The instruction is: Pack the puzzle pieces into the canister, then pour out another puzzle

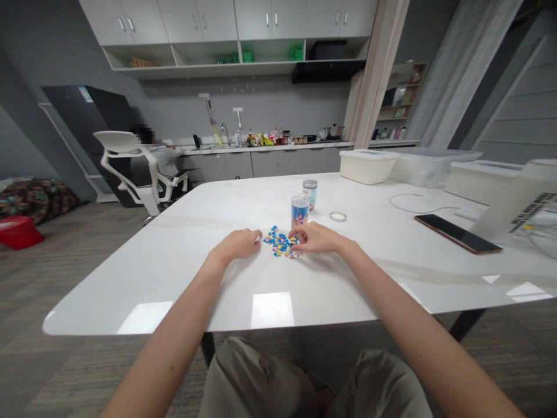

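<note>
A small heap of jigsaw puzzle pieces [281, 242], mostly blue with yellow and pink, lies on the white table. To its left, my left hand [238, 242] is closed, with a small pale puzzle piece [260, 237] at its fingertips. My right hand [318, 237] reaches over the heap's right side, thumb and forefinger apart and touching pieces. Just behind it stands a clear-topped cylindrical can [300, 209] with a blue and pink picture, its lower part hidden by the hand. A second can [310, 194] with a silver lid stands behind that one.
A round lid [338, 216] lies right of the cans. Farther right are a dark phone [456, 233], a white cable [418, 208], a large white container [517, 203] and storage boxes [368, 167]. A person [161, 159] sits beyond the table, at the left.
</note>
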### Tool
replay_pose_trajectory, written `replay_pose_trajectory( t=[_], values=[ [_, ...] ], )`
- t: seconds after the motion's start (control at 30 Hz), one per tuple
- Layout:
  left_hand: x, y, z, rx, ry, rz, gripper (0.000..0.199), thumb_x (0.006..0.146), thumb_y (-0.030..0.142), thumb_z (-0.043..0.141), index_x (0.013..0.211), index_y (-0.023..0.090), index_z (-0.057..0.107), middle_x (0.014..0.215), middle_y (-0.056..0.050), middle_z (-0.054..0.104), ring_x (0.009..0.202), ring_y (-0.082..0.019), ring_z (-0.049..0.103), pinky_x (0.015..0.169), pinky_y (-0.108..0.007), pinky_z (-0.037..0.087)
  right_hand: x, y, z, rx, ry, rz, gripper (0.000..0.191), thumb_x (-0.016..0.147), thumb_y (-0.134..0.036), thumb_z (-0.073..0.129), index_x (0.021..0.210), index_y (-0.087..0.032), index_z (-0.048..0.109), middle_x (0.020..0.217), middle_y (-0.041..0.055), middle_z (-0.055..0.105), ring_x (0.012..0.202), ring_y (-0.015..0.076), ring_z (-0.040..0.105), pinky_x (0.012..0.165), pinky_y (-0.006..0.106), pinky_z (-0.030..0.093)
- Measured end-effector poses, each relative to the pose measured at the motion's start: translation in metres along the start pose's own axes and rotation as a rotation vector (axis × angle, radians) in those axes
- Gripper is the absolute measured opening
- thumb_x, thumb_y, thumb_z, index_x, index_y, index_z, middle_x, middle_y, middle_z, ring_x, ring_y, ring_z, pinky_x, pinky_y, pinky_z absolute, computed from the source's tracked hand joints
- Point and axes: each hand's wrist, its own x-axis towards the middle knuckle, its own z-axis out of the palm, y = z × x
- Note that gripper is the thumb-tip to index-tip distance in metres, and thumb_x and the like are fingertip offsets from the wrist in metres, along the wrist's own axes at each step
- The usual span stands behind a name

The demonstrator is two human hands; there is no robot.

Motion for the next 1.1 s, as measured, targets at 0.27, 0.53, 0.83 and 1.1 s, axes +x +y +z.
replay_pose_trajectory(
  t=[0.27,0.53,0.83,1.1],
  values=[
    [0.001,0.008,-0.002,-0.068,0.001,0.054,0.041,0.088,0.031,0.042,0.125,0.025,0.058,0.089,-0.007,0.072,0.089,-0.024,0.068,0.077,-0.033,0.048,0.000,0.002,0.003,0.062,-0.122,0.068,0.032,0.074,-0.033,0.071,0.101,-0.017,0.071,0.070,0.0002,0.063,0.060,0.0121,0.053,0.059,0.023,0.038],
    [-0.002,0.013,-0.007,-0.097,0.011,0.073,0.034,0.090,0.036,0.042,0.117,0.025,0.059,0.085,-0.007,0.070,0.080,-0.024,0.067,0.070,-0.031,0.046,0.006,0.004,0.010,0.040,-0.108,0.014,0.025,0.081,-0.029,0.064,0.101,-0.017,0.071,0.070,0.0003,0.061,0.061,0.0115,0.051,0.057,0.022,0.035],
    [-0.001,0.010,-0.005,-0.083,0.016,-0.016,0.039,0.089,0.043,0.042,0.119,0.022,0.058,0.091,-0.010,0.070,0.086,-0.026,0.067,0.074,-0.033,0.047,0.011,0.003,0.015,0.058,-0.060,-0.018,0.026,0.092,-0.026,0.048,0.092,-0.014,0.071,0.072,0.0035,0.067,0.060,0.0112,0.052,0.058,0.022,0.035],
    [0.001,0.006,-0.001,-0.057,0.043,-0.061,0.038,0.089,0.043,0.040,0.114,0.021,0.059,0.095,-0.012,0.069,0.087,-0.028,0.067,0.073,-0.035,0.047,0.010,0.005,0.017,0.047,-0.022,0.009,0.024,0.092,-0.026,0.048,0.095,-0.015,0.069,0.069,0.0018,0.064,0.057,0.0106,0.049,0.056,0.022,0.032]
  ],
)
